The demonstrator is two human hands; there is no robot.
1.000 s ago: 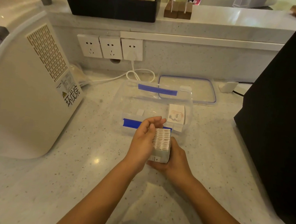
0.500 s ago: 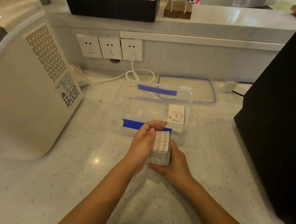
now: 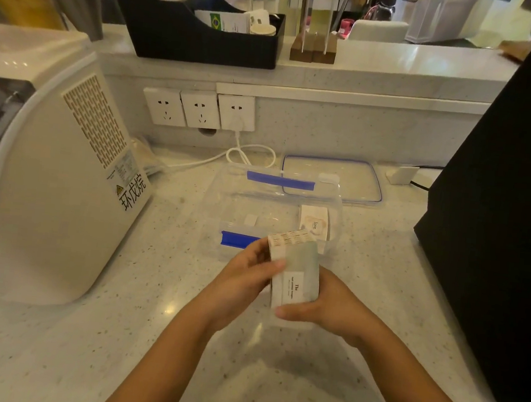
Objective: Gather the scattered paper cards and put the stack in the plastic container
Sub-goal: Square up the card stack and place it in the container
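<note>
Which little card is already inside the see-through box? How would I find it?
Start at the three white wall sockets, then come down to the clear plastic container with blue clips. At the container's right end one card stands alone. Unlike the stack held in both hands, it shows the word "love".

speckled counter [image 3: 113, 348] carries container [image 3: 277, 198], lid [image 3: 356, 183], appliance [image 3: 49, 180].

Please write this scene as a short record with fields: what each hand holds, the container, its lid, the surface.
left hand: grip on left side of the thick stack of white paper cards
right hand: supports the stack from right and below
clear plastic container with blue clips: open, behind the hands, some cards inside
clear blue-rimmed lid: flat behind the container
surface: speckled white counter
</note>
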